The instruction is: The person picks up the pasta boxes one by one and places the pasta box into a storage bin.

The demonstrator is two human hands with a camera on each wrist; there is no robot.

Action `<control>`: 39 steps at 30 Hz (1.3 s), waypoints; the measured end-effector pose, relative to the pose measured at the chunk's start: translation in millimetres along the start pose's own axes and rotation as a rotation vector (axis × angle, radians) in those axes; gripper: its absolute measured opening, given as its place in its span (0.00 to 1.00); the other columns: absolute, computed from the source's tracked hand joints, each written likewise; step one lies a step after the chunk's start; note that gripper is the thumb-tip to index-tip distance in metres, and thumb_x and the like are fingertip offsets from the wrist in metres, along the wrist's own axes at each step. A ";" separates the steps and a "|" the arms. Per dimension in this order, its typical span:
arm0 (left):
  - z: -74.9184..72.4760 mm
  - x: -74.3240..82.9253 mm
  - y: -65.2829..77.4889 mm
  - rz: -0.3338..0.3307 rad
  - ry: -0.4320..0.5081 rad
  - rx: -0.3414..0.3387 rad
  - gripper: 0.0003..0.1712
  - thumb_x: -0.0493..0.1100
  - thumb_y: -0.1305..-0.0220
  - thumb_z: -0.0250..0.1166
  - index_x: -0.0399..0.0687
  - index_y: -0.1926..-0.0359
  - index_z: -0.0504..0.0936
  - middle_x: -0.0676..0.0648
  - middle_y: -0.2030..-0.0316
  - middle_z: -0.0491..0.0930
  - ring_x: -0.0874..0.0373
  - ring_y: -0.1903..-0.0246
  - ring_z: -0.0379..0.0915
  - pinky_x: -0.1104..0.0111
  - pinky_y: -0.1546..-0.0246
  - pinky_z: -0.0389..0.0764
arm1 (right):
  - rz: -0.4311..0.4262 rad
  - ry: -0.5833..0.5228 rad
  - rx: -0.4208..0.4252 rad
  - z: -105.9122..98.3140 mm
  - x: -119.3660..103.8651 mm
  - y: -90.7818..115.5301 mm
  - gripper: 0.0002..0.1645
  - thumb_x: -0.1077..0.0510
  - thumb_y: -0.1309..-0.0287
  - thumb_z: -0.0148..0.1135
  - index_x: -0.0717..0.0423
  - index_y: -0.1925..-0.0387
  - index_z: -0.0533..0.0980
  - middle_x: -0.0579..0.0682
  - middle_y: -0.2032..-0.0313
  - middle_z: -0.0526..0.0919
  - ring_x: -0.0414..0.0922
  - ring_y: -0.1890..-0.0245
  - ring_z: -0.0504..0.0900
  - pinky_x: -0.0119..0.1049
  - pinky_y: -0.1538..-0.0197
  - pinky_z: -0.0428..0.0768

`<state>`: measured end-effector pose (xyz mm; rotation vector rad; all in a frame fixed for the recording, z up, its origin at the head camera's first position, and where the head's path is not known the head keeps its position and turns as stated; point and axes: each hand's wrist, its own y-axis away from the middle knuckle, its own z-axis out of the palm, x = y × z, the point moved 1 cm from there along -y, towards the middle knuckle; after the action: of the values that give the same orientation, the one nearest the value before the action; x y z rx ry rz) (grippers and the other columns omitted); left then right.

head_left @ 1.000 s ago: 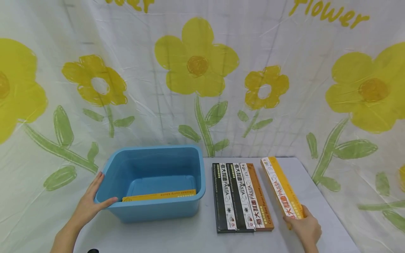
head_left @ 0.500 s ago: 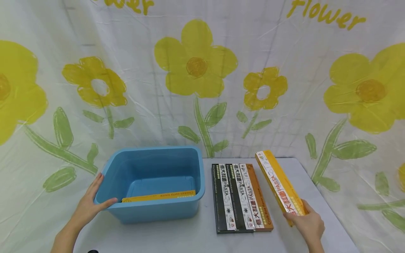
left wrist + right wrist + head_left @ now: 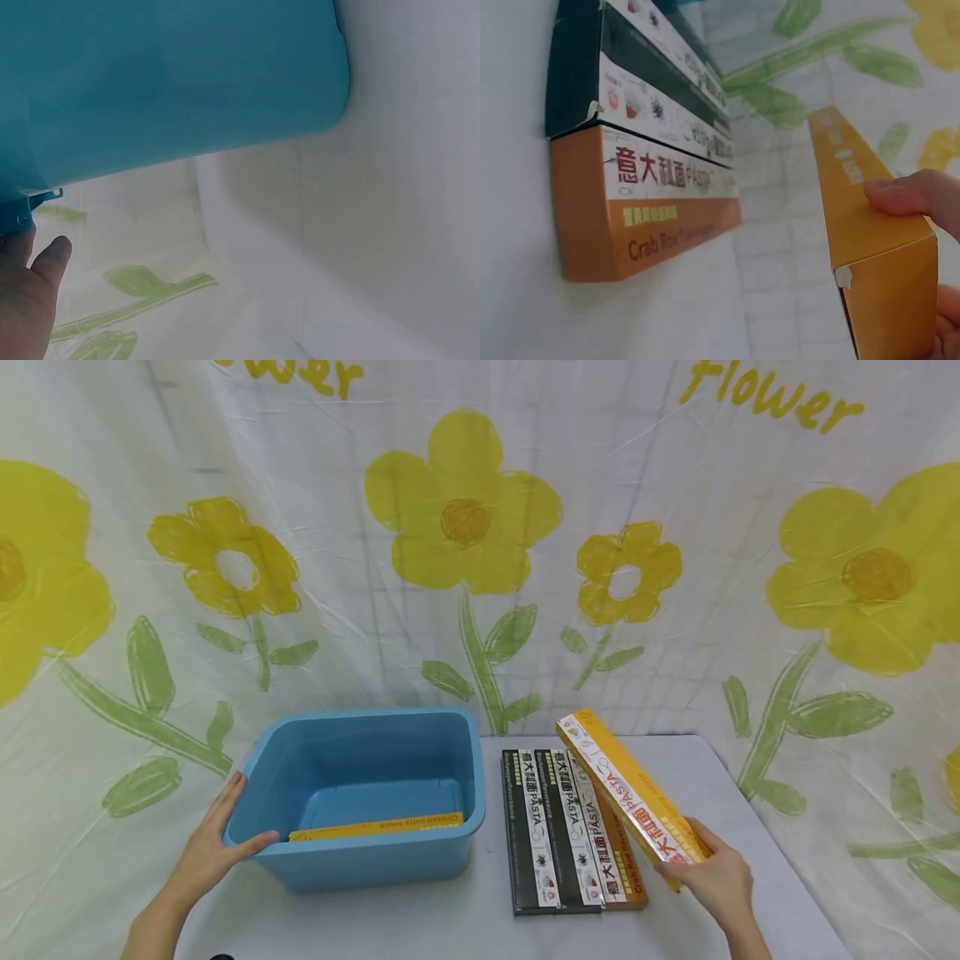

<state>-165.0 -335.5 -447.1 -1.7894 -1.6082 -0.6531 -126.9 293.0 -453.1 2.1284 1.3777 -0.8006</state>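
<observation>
My right hand (image 3: pixel 717 875) grips the near end of a yellow pasta box (image 3: pixel 630 781), thumb on one side and fingers on the other. The box is raised and tilted, its far end over an orange-brown crab roe pasta box (image 3: pixel 621 852). That box lies on the table against two black pasta boxes (image 3: pixel 525 827). My left hand (image 3: pixel 206 852) rests at the left corner of a blue plastic bin (image 3: pixel 367 864), its fingers and thumb spread along the rim. Inside the bin, by the near wall, is a yellow chicken curry pasta box (image 3: pixel 382 825).
The white-covered table (image 3: pixel 420 927) ends at a right edge beyond my right hand. Behind it hangs a flower-printed curtain (image 3: pixel 322 527). A small black round object (image 3: pixel 222 957) shows at the bottom edge of the head view.
My right hand has lifted the yellow pasta box off the table and moved it left, over the crab roe box. My left hand and the bin have stayed put.
</observation>
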 end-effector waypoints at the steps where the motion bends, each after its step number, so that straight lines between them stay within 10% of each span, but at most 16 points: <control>1: 0.2 -0.1 0.2 -0.001 0.000 0.001 0.57 0.51 0.39 0.66 0.39 0.24 0.38 0.33 0.25 0.34 0.25 0.30 0.31 0.23 0.48 0.47 | -0.007 0.000 -0.007 0.0 -1.9 0.7 0.60 0.51 0.66 0.81 0.67 0.32 0.62 0.72 0.37 0.66 0.64 0.45 0.71 0.54 0.50 0.70; 11: 0.7 -1.9 1.2 -0.015 -0.012 0.001 0.58 0.53 0.39 0.66 0.39 0.24 0.37 0.33 0.25 0.33 0.25 0.31 0.31 0.22 0.48 0.47 | -0.046 -0.050 -0.070 1.1 -23.2 7.6 0.61 0.51 0.67 0.82 0.65 0.31 0.62 0.71 0.38 0.68 0.60 0.46 0.72 0.38 0.57 0.73; 39: -0.6 1.0 -1.3 -0.029 -0.010 -0.005 0.58 0.53 0.39 0.66 0.40 0.24 0.37 0.33 0.25 0.32 0.25 0.31 0.30 0.23 0.48 0.47 | -0.273 -0.413 -0.266 3.2 -72.3 11.5 0.53 0.68 0.65 0.78 0.69 0.34 0.65 0.68 0.43 0.73 0.48 0.59 0.75 0.33 0.63 0.82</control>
<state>-166.1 -335.1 -445.8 -1.7783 -1.6438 -0.6630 -140.3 240.1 -404.3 1.4916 1.4652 -1.0280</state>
